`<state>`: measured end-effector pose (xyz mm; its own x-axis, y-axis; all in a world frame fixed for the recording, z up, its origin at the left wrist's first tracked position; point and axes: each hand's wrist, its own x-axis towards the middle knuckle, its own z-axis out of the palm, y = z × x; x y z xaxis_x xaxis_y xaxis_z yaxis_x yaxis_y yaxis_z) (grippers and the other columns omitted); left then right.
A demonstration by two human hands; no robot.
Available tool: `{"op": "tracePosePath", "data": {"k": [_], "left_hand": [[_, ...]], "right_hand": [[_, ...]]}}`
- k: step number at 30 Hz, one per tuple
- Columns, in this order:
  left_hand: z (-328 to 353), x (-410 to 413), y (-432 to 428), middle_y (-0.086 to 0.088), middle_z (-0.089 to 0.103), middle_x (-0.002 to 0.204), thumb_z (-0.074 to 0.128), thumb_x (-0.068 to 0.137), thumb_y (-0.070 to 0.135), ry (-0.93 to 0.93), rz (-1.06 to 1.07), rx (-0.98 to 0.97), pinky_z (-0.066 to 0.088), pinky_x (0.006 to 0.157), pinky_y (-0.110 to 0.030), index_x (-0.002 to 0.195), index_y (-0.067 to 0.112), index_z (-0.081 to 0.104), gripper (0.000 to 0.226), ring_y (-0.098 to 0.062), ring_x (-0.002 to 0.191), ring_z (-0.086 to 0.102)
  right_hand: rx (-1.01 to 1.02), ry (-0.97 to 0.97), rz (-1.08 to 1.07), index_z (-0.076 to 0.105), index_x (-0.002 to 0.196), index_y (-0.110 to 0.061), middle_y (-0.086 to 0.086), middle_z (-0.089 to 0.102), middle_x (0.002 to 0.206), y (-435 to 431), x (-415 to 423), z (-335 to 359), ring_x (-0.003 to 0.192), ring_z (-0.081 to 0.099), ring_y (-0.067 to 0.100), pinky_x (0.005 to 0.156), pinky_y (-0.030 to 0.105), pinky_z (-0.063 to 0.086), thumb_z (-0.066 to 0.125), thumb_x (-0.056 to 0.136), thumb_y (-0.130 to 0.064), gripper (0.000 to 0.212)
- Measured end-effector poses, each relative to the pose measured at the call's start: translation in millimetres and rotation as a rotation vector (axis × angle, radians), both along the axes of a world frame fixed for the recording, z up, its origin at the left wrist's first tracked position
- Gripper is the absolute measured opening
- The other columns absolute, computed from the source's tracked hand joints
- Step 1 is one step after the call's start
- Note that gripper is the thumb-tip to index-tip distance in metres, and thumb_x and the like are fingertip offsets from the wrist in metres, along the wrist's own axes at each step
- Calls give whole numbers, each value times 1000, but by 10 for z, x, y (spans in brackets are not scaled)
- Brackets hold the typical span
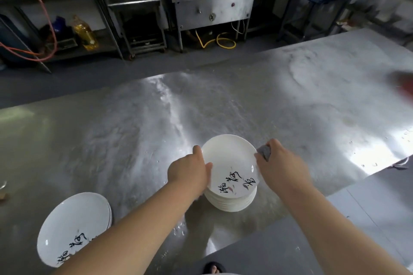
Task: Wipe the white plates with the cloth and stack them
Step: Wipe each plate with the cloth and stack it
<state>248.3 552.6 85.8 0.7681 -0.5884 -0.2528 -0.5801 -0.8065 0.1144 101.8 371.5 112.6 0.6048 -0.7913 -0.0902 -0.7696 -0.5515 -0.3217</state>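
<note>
While top plate (pixel 228 163) is tilted atop tall stack (pixel 230 202), its left rim is pinched by left grip (pixel 188 171); cloth (pixel 264 152) is clenched in right grip (pixel 282 167) at right rim. Short stack (pixel 71 223) left of tall stack, on bench (pixel 134 129): few judged wiped, most pending.

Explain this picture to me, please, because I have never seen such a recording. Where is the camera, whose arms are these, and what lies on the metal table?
There is no machine here. The arms belong to a person, and the only camera sits on that person's head, looking forward and down. The left hand grips the edge of the top plate of a stack of white plates on the steel table. The right hand holds a grey cloth at that plate's right rim. A second pile of plates stands to the left, partly hidden by the forearm.
</note>
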Motion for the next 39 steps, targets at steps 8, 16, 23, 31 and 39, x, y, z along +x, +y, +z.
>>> {"op": "tracePosePath", "data": {"k": [8,16,23,31,39], "left_hand": [[-31,390,1424,-1,71,105,38,105,59,11,151,-99,45,68,-35,139,25,43,49,-27,94,70],[-516,673,3741,-3,72,125,46,101,58,101,668,-8,52,85,-39,133,28,54,44,-31,113,69],[-1027,555,4455,-2,71,102,40,100,67,164,734,-47,51,76,-39,97,26,53,42,-30,95,68],[-1237,642,4345,3,59,84,48,103,43,163,660,-173,37,68,-34,92,23,45,24,-26,78,56],[-1068,640,4432,6,55,66,59,98,38,292,708,-490,32,49,-24,75,26,44,30,-6,54,47]], "right_hand": [[125,-91,357,47,89,-27,-4,61,75,1227,888,149,68,56,23,57,34,44,59,95,-46,24],[459,83,489,53,91,-31,-9,66,77,2794,1590,-428,65,64,15,52,31,54,53,90,-45,14],[476,249,491,53,100,-30,-5,62,86,3519,1741,-1104,71,58,15,54,30,49,58,93,-46,18],[495,243,368,54,96,-27,-5,65,89,3640,1801,-1278,76,58,12,56,27,37,61,94,-40,15],[647,115,184,65,93,-10,12,71,85,3766,1664,-1098,82,69,30,65,30,48,65,90,-16,6]]}}
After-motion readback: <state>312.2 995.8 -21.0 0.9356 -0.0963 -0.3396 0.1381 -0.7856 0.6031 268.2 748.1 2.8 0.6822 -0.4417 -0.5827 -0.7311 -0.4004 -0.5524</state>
